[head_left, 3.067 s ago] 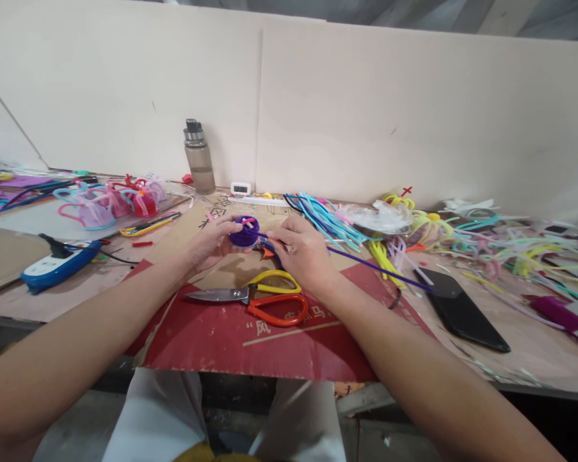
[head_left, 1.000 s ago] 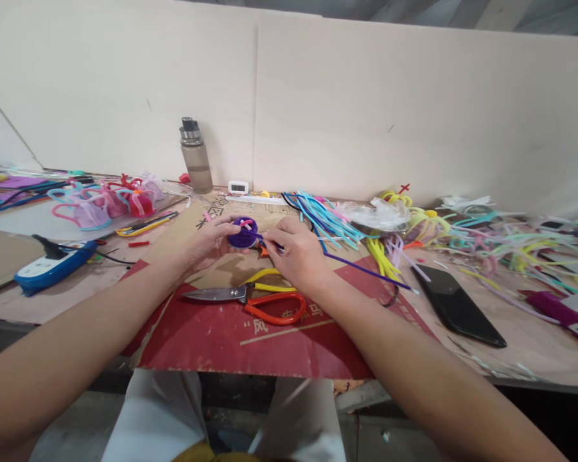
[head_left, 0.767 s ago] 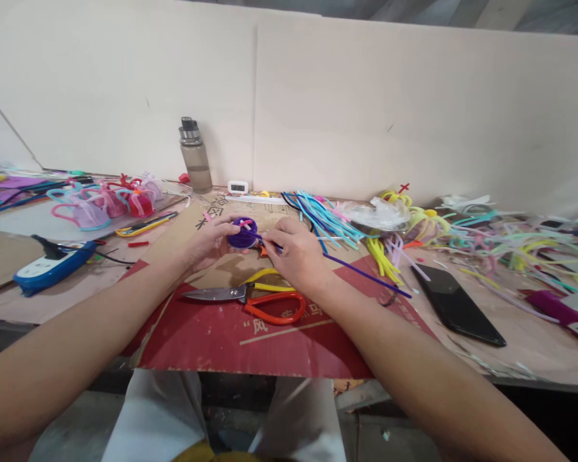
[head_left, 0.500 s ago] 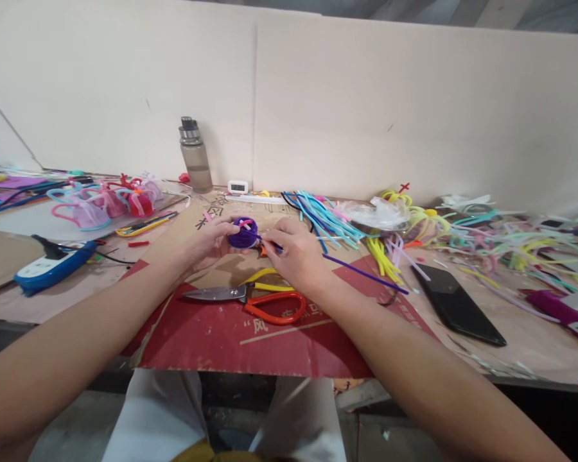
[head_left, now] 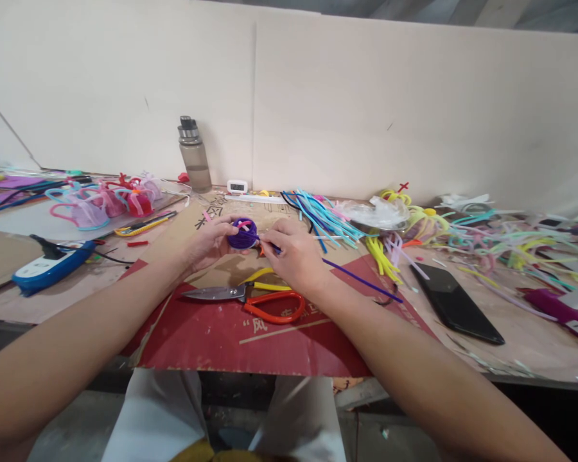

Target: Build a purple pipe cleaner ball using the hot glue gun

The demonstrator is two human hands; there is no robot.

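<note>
Between both hands is a purple pipe-cleaner coil [head_left: 243,235] with a bit of pink at its top. My left hand [head_left: 212,242] grips the coil from the left, fingers wrapped round its side. With thumb and fingers pinched, my right hand [head_left: 291,252] holds the purple pipe cleaner [head_left: 361,282] close to the coil's right side. Its loose end trails out to the right, past my wrist. Just below the hands lie scissors [head_left: 272,307] with red handles, on a red and brown cardboard sheet [head_left: 212,350]. Yellow handles [head_left: 270,284] of another tool show behind them.
Light blue pipe cleaners [head_left: 322,221] lie behind my right hand. A black phone [head_left: 455,301] rests to the right, near heaped pastel pipe cleaners [head_left: 510,247]. Leftward are a blue power strip [head_left: 52,266], a yellow cutter [head_left: 144,226] and small pipe-cleaner pots [head_left: 84,213]. A bottle [head_left: 194,157] stands behind.
The trailing end of the purple pipe cleaner has drawn slightly left, toward the coil. Both hands stay in nearly the same place and keep their grips.
</note>
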